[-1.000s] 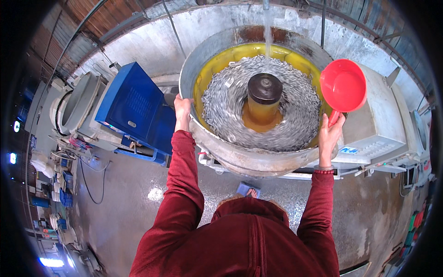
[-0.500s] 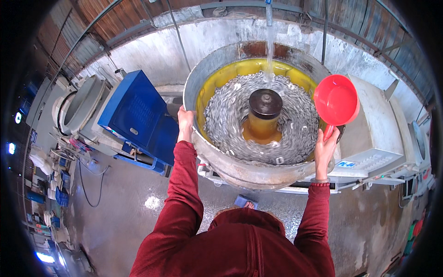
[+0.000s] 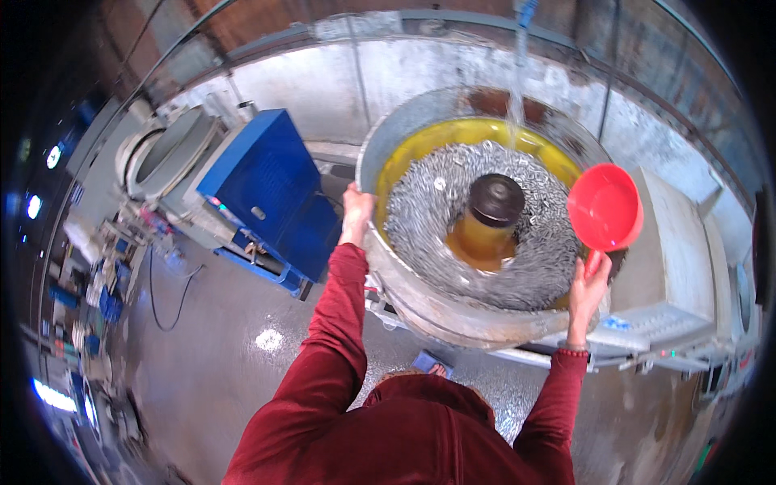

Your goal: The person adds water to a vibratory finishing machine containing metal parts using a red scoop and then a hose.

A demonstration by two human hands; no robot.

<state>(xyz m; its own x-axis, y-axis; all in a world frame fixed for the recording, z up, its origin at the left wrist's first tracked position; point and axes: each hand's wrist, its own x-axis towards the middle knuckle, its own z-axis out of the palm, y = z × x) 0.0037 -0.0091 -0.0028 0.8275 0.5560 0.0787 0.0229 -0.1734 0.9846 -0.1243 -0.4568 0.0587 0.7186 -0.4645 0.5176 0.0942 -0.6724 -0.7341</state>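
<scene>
A big round metal tub (image 3: 453,317) with a yellow lining (image 3: 414,147) stands in front of me. Many small silvery metal pieces (image 3: 420,214) lie in it around a central post with a dark cap (image 3: 496,200), with brownish liquid at its foot. My left hand (image 3: 357,212) grips the tub's left rim. In my right hand (image 3: 588,291) is the handle of a red plastic dipper (image 3: 605,207), held over the tub's right edge. The dipper looks empty. Water (image 3: 516,113) falls into the tub's far side from a blue-ended pipe (image 3: 527,14).
To the left stand a blue machine cabinet (image 3: 263,178) and another round grey tub (image 3: 171,149). A pale box-shaped housing (image 3: 667,250) adjoins the tub on the right. A whitewashed wall (image 3: 307,85) runs behind. The floor (image 3: 218,364) looks wet, with a dark hose (image 3: 153,303) on it.
The view has shifted, so the tub and both hands appear farther right and lower. My hands keep their holds on the rim and the dipper. The metal pieces look less motion-blurred.
</scene>
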